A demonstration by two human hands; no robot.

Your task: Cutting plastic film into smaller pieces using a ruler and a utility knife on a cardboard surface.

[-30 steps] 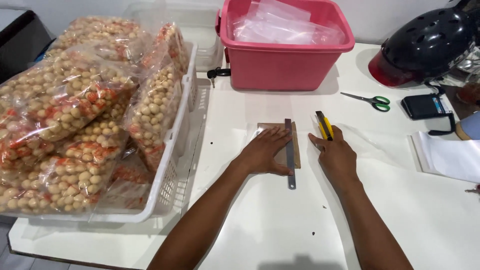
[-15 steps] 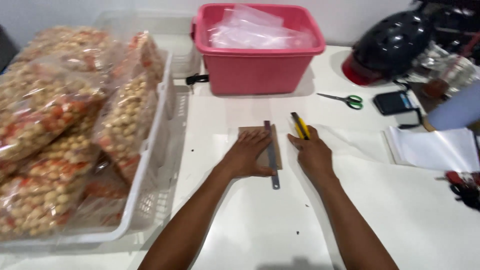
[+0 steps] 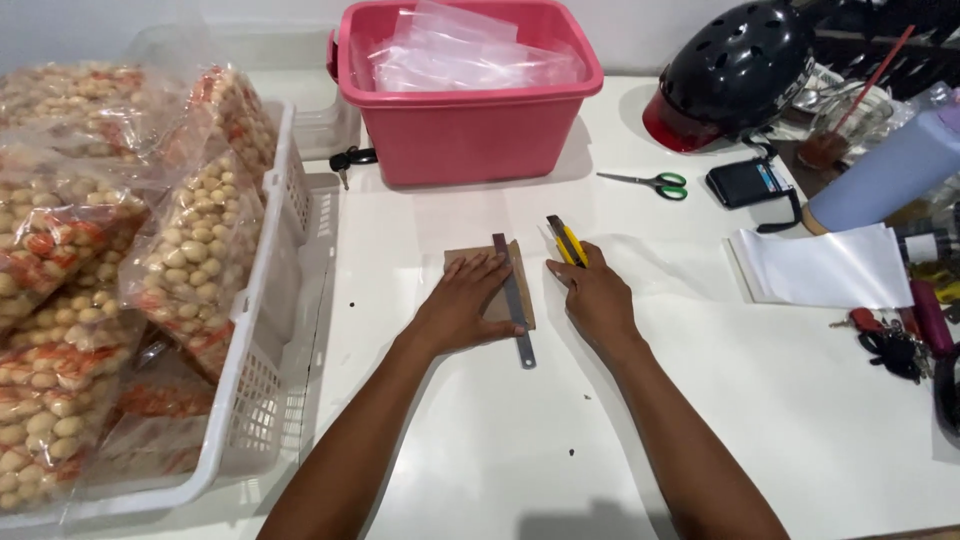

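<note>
The left hand [image 3: 462, 300] presses a steel ruler [image 3: 513, 298] onto brown cardboard [image 3: 524, 305], fingers spread flat. The right hand [image 3: 595, 295] grips a yellow utility knife [image 3: 566, 241] beside it on the white bench [image 3: 480, 450].

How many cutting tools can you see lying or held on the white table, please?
2: green-handled scissors lying right of the pink plastic tub, and a yellow utility knife held in the right hand. Others may be hidden in the right-edge clutter.

White table [image 3: 800, 400], pale wall [image 3: 100, 25] at back, even indoor light
</note>
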